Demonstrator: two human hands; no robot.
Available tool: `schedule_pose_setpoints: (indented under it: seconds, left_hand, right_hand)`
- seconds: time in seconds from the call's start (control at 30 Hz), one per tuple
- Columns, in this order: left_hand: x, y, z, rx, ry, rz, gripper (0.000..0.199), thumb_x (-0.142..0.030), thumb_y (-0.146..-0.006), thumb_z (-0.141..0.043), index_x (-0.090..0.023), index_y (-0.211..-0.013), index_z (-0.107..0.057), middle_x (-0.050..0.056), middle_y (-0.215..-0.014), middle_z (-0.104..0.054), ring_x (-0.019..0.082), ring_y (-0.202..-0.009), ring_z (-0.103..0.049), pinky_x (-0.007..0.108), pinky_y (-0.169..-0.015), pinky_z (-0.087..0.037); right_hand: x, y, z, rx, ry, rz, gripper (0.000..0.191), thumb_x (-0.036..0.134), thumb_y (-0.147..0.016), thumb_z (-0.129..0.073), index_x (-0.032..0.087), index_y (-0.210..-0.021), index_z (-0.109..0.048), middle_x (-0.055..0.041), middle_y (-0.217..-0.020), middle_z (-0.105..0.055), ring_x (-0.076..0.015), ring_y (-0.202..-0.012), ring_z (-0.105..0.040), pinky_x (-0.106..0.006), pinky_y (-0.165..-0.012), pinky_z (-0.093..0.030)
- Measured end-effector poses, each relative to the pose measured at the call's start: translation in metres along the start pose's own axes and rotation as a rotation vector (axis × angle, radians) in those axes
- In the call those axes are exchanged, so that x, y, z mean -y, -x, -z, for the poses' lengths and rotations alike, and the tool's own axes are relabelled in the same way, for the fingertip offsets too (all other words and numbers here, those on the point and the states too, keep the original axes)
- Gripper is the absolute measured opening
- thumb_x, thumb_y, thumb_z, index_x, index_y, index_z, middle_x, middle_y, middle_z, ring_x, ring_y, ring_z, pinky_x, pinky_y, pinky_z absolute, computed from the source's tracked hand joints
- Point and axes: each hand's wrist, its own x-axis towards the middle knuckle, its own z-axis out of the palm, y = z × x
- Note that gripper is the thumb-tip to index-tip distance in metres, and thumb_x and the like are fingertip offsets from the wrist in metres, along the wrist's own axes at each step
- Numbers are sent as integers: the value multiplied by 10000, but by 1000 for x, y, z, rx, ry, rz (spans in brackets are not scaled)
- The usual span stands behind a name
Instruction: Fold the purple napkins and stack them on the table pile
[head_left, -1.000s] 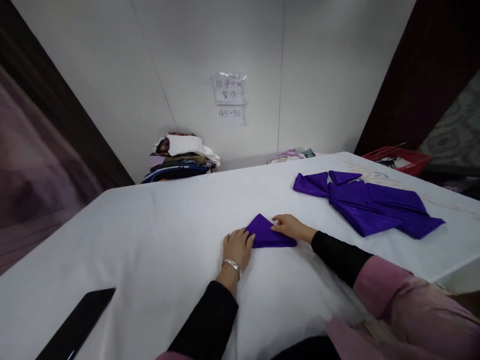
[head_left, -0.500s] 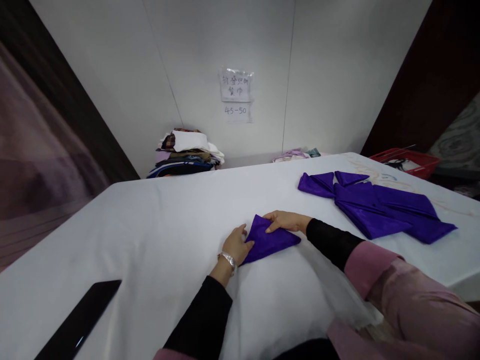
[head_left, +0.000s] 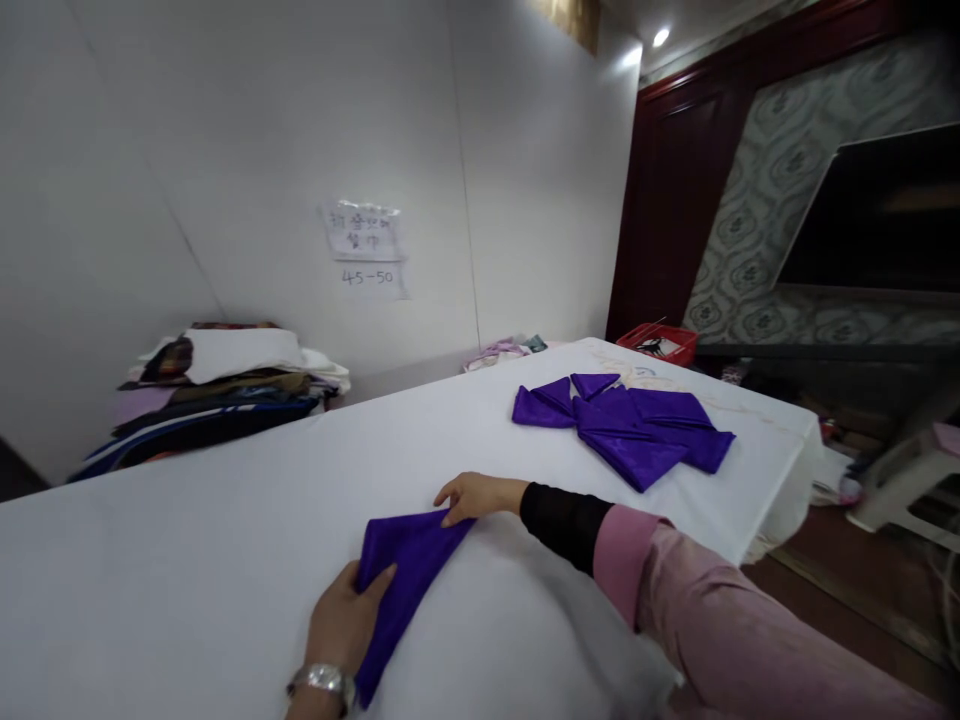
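A folded purple cloth lies near the front edge of a white-covered table, its folds forming a triangle. My left hand, with a silver watch or bracelet at the wrist, grips the cloth's left side, thumb on top and fingers partly hidden behind it. At the upper right corner, my right hand pinches the cloth between thumb and fingers. Farther right on the table, several folded purple cloths lie overlapping one another.
Behind the table, a pile of folded clothes stands at the left. A red basket is beyond the far right corner. Paper signs hang on the wall. A pale stool stands at the right.
The view has turned to the right. The held cloth has rotated, its long edge now running steeply from lower left to upper right, and my hands are farther apart, the right one at its corner.
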Motion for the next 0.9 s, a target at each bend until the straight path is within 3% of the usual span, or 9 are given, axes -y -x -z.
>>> schedule_pose_setpoints:
  seconds: [0.13,0.23,0.33,0.47,0.6,0.7,0.8,0.9]
  left_hand:
    - [4,-10,6,-68,-181,-25,266,-473,-633,-573,-231,-743,-561,38,-698,-675,286,-733,-634,372,-717,-472]
    - [6,-12,6,-73,-195,-40,246,-464,-627,-561,-242,-732,-546,42,-705,-668,292,-741,-632,373,-721,-467]
    - [10,-15,7,-61,-183,-54,206,-449,-612,-565,-260,-687,-534,29,-679,-661,293,-736,-635,374,-716,-470]
    - [13,-20,10,-68,-174,-32,259,-483,-566,-575,-260,-685,-514,42,-695,-669,311,-766,-635,396,-751,-471]
    - [10,-21,11,-84,-165,-21,296,-501,-537,-577,-259,-684,-491,60,-720,-671,329,-812,-633,416,-791,-471]
    - [5,-17,13,-88,-137,-7,277,-475,-542,-594,-253,-679,-501,58,-708,-670,333,-827,-633,425,-810,-474]
    - [0,-10,14,-68,38,47,264,-455,-587,-622,-240,-722,-547,25,-699,-676,298,-809,-648,406,-796,-496]
    - [-7,-1,12,-8,444,178,272,-391,-654,-640,-234,-862,-563,-16,-648,-666,235,-680,-662,352,-672,-538]
  right_hand:
    - [9,13,-15,-187,116,33,394,239,-784,-600,147,-1166,-568,-129,-1125,-608,-287,-1083,-522,-422,-916,-378]
    - [26,19,-40,-201,172,323,465,362,-843,-546,212,-1275,-455,-85,-1270,-528,-228,-1185,-447,-365,-987,-321]
    - [30,18,-64,-137,283,507,587,460,-838,-527,178,-1329,-373,-123,-1358,-445,-244,-1257,-370,-416,-1027,-270]
    - [7,19,-69,-121,354,424,599,507,-842,-493,176,-1326,-374,-134,-1409,-378,-261,-1314,-280,-507,-1059,-175]
    - [-19,31,-42,-162,284,275,591,541,-852,-457,181,-1316,-387,-145,-1415,-364,-277,-1314,-278,-560,-1048,-128]
    - [-26,41,-24,-244,42,140,527,509,-804,-551,169,-1204,-508,-141,-1381,-416,-304,-1306,-286,-552,-1061,-73]
    - [-20,47,-25,-369,-219,49,499,503,-799,-551,171,-1171,-545,-129,-1333,-470,-297,-1276,-341,-487,-1070,-162]
    - [-5,48,-45,-440,-463,-6,513,532,-832,-478,197,-1219,-512,-104,-1267,-521,-260,-1164,-475,-415,-967,-371]
